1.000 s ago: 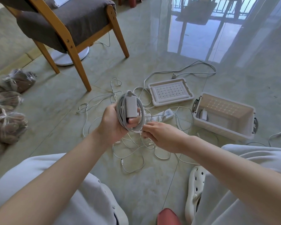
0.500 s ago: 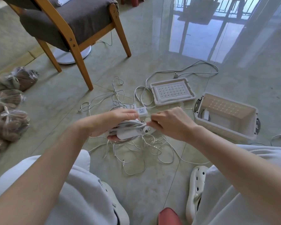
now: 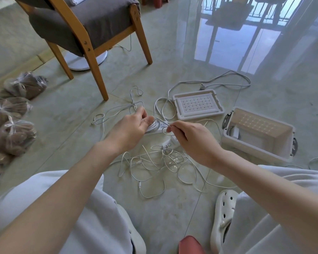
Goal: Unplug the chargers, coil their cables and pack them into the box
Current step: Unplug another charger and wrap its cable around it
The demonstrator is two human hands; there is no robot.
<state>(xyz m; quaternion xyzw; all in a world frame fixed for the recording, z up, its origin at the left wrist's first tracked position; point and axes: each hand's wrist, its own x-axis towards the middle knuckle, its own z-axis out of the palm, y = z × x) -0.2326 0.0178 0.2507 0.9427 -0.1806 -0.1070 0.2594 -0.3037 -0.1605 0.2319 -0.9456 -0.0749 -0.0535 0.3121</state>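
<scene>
Gripping coil (image 3: 153, 125), left hand (image 3: 130, 127); right hand (image 3: 192, 139) pinches cable (image 3: 169, 126) (box (image 3: 255, 148) rt).

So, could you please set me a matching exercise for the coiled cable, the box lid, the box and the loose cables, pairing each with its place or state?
Things:
1. coiled cable
2. box lid
3. box
4. loose cables

Places or states:
a. open, with a white charger inside
b. held in the left hand, its end pinched by the right hand
c. tangled on the floor
d. lying flat beside the box

Pairs: 1-b, 2-d, 3-a, 4-c
</scene>
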